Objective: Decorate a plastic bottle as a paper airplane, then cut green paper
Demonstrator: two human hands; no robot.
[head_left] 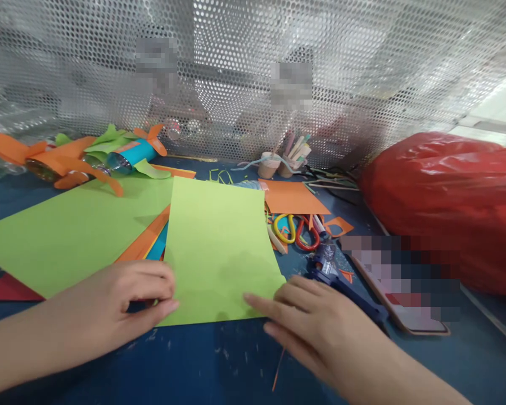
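Note:
A light green sheet of paper lies in front of me, its right side slightly curved. My left hand is closed at its lower left edge, with thumb and fingertips pinched over the paper. At the lower right corner is my right hand, its index finger stretched out on the sheet. The right thumb sits apart, just below the front edge, and the other fingers are bent. Left of the sheet lie a larger green sheet and an orange strip, partly covered.
Yellow-and-red-handled scissors, a blue glue gun and a phone lie to the right. A red plastic bag bulges beyond. Paper-covered bottle crafts stand back left, cups of pens by the perforated metal panel.

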